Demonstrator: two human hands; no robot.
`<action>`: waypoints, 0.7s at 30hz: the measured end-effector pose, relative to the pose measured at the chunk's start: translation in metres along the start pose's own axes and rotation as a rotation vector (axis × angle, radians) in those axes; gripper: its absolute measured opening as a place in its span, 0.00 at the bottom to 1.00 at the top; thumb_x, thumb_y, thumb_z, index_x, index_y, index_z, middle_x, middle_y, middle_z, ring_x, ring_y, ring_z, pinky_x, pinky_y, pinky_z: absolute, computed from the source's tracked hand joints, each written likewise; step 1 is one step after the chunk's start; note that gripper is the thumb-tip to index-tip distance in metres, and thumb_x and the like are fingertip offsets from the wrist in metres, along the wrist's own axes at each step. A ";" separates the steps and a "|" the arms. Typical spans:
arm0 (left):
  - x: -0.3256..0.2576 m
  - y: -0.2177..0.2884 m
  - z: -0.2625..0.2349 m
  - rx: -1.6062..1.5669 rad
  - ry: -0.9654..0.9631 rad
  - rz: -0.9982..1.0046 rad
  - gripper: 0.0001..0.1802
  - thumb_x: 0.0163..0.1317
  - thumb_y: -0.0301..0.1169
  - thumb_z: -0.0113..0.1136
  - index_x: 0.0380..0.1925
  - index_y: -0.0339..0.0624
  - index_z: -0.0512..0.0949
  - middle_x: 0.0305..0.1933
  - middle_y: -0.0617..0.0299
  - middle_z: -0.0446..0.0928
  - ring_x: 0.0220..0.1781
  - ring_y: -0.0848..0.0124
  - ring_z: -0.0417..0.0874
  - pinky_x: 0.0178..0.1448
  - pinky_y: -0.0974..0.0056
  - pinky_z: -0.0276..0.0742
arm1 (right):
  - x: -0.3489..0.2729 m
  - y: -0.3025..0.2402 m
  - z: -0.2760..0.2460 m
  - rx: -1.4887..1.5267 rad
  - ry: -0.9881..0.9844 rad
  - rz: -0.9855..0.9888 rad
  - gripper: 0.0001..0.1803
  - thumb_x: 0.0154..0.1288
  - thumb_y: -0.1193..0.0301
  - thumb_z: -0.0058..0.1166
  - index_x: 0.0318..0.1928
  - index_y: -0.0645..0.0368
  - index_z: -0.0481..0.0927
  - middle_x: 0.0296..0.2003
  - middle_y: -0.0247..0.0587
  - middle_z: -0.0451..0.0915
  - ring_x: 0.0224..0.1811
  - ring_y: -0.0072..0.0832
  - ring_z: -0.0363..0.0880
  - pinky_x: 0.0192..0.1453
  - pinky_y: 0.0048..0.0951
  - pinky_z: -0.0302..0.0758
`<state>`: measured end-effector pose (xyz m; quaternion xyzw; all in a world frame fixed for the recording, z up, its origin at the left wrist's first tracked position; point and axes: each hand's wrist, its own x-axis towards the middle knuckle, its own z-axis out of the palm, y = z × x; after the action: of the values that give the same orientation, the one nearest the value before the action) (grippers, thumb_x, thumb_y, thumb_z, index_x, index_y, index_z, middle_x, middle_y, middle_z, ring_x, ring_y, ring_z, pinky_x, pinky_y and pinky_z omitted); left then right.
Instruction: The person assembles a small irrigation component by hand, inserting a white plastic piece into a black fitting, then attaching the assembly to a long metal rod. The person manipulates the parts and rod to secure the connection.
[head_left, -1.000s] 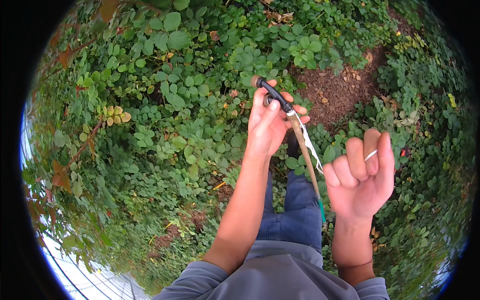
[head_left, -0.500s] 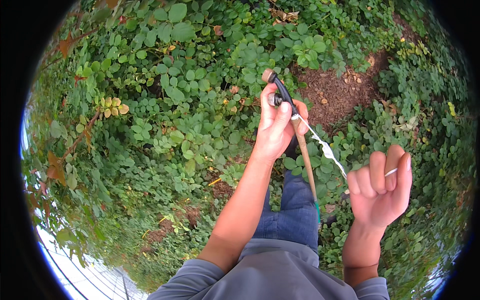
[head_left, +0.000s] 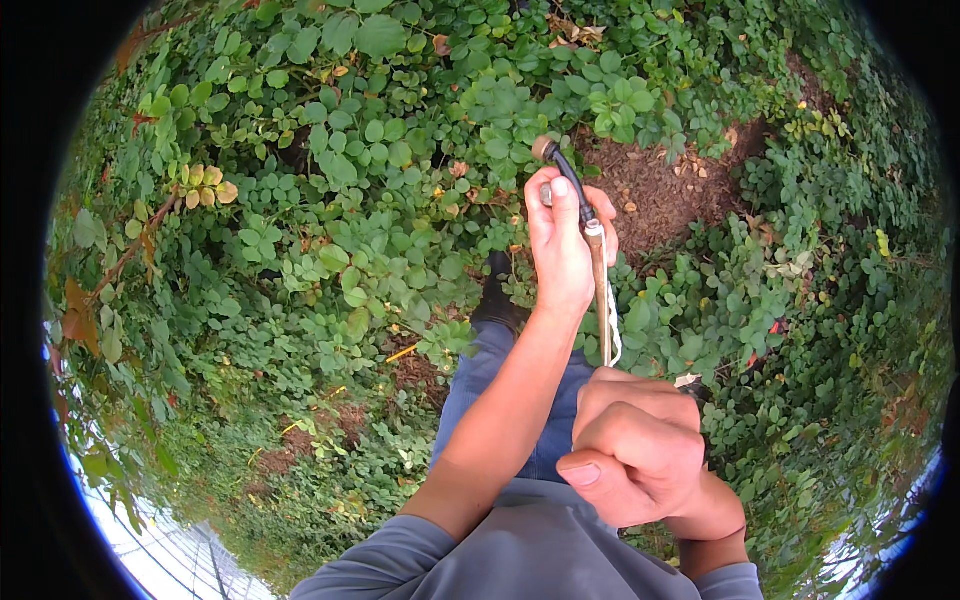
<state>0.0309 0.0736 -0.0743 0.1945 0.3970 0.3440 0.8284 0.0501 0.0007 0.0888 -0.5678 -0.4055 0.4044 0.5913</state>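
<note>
My left hand (head_left: 562,250) is closed around the top of a wand (head_left: 599,285), thumb lying along its bent black neck. That neck ends in a round brownish head at the upper left, and a small round grey piece shows between my fingers. Below the neck, a tan shaft runs down behind my right hand. A thin white strip (head_left: 613,315) is wound at the joint of neck and shaft and hangs loosely beside the shaft. My right hand (head_left: 640,440) is a fist, close to the camera, at the strip's lower end. Its fingers hide what they hold.
Dense leafy green shrubs (head_left: 330,260) surround me. A patch of brown mulch (head_left: 670,190) lies beyond the wand, to the right. My jeans (head_left: 480,375) and a dark shoe (head_left: 497,300) show among the leaves. A reddish branch (head_left: 135,250) sticks out at left.
My right hand has swung left and in toward the wand, turning knuckles up. The white strip, stretched out to the right before, now hangs slack along the shaft. My left hand keeps its grip.
</note>
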 end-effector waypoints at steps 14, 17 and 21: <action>-0.042 -0.001 -0.020 -0.257 -0.195 -0.023 0.42 0.59 0.18 0.50 0.70 0.63 0.48 0.47 0.58 0.70 0.35 0.59 0.81 0.31 0.64 0.76 | 0.015 -0.005 0.035 -0.172 -0.294 0.001 0.18 0.57 0.71 0.66 0.18 0.58 0.69 0.18 0.33 0.66 0.17 0.30 0.65 0.23 0.30 0.60; -0.051 -0.008 -0.015 -0.219 -0.244 0.071 0.45 0.59 0.18 0.59 0.70 0.61 0.49 0.47 0.60 0.70 0.35 0.63 0.80 0.33 0.66 0.75 | 0.029 -0.012 0.045 -0.242 -0.341 -0.018 0.18 0.57 0.71 0.65 0.20 0.58 0.68 0.18 0.33 0.66 0.17 0.31 0.65 0.23 0.30 0.60; -0.053 -0.031 -0.008 -0.083 -0.189 0.210 0.41 0.60 0.19 0.61 0.68 0.58 0.51 0.47 0.60 0.71 0.34 0.67 0.80 0.31 0.68 0.74 | 0.042 0.011 0.063 -0.365 -0.370 0.018 0.14 0.62 0.68 0.61 0.26 0.58 0.69 0.20 0.37 0.67 0.18 0.36 0.69 0.23 0.36 0.65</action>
<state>0.0135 0.0140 -0.0696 0.2321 0.2803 0.4252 0.8287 0.0055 0.0622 0.0799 -0.5849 -0.5679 0.4267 0.3915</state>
